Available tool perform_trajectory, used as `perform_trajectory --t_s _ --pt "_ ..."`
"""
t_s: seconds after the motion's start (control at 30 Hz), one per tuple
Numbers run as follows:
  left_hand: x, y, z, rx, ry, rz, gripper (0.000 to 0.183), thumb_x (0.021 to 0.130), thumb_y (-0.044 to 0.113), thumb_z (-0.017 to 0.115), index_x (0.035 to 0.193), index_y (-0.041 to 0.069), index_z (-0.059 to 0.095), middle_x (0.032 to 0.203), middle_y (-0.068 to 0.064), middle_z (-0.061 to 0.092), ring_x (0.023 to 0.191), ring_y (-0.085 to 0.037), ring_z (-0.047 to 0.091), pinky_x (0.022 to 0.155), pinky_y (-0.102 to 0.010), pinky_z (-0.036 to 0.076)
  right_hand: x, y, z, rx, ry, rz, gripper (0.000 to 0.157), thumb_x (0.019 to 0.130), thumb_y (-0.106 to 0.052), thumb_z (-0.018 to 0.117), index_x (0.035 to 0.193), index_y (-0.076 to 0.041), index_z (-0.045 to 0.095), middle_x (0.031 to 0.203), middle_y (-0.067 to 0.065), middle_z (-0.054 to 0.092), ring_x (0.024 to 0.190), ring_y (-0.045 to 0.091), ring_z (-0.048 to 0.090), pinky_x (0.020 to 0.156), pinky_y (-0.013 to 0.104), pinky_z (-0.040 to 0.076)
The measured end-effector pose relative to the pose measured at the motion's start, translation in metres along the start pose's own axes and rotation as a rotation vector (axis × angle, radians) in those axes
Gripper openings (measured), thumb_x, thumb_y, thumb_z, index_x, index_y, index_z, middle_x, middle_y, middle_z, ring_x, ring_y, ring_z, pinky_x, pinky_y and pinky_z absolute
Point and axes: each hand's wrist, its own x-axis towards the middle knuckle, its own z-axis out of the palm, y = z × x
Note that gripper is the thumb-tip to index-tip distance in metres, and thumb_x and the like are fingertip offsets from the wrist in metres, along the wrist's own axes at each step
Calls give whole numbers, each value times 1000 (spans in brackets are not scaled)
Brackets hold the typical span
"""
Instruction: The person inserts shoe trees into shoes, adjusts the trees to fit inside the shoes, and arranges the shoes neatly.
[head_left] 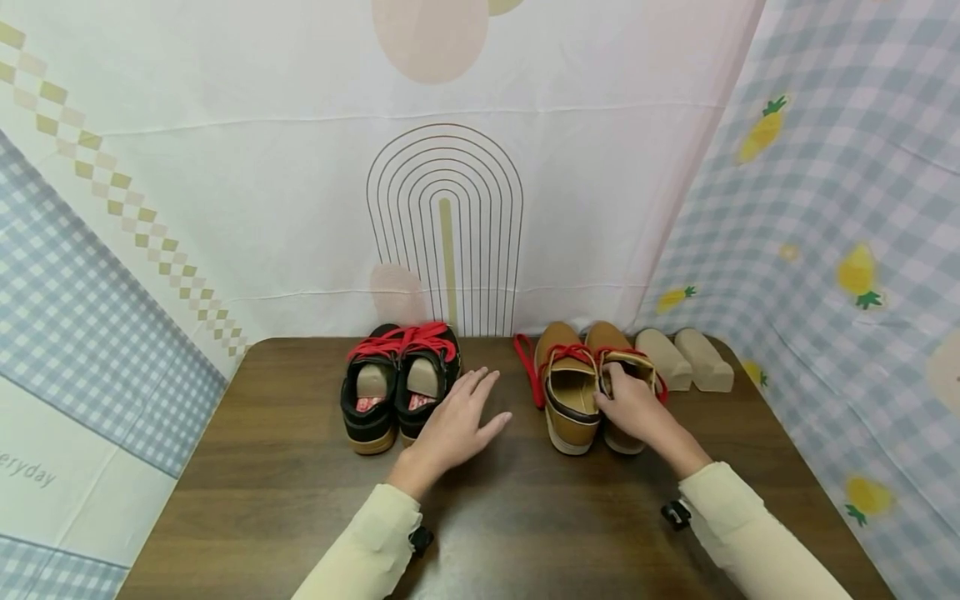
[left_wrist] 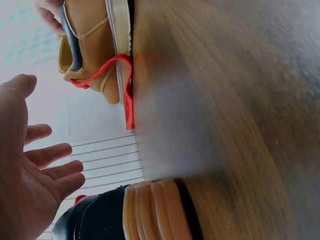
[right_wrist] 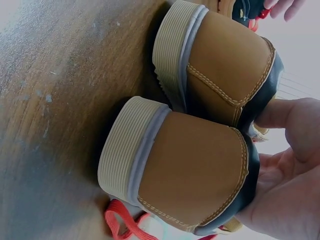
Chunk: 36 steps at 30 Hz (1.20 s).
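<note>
A pair of tan shoes with red laces stands at the right: the left tan shoe and the right tan shoe. My right hand grips the right tan shoe at its collar, fingers down in the opening and thumb on the side facing the other shoe. Both heels show in the right wrist view, the held tan shoe lower; the fingertips are hidden. My left hand hovers with spread fingers beside the black shoes, holding nothing. Beige inserts fill the black shoes, which also have red laces.
Two beige shoe inserts lie at the back right corner, right of the tan shoes. A red lace loop hangs down to the table beside the left tan shoe. The brown wooden table ends at a printed cloth backdrop.
</note>
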Motion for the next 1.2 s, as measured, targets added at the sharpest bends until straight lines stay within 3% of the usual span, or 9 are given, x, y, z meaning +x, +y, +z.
perform_trajectory --t_s 0.43,0.8,1.2 --pt "4 0 4 -108 65 -20 62 102 40 64 152 6 49 151 -18 53 142 -33 49 118 -48 41 -2 1 4 -3 14 -57 52 105 -24 59 144 6 42 93 11 62 73 21 57 65 37 46" --pt "5 -2 5 -191 80 -88 58 102 38 65 150 8 52 148 -15 56 139 -32 53 115 -49 43 -6 -12 7 1 11 -81 52 104 -25 61 143 5 44 94 12 64 81 24 61 71 42 49" --pt "5 -4 8 -239 62 -124 58 102 37 64 151 6 51 148 -17 56 138 -35 53 114 -52 44 -13 -27 19 -15 -24 -76 55 105 -28 61 147 3 43 126 25 66 112 38 66 86 52 54"
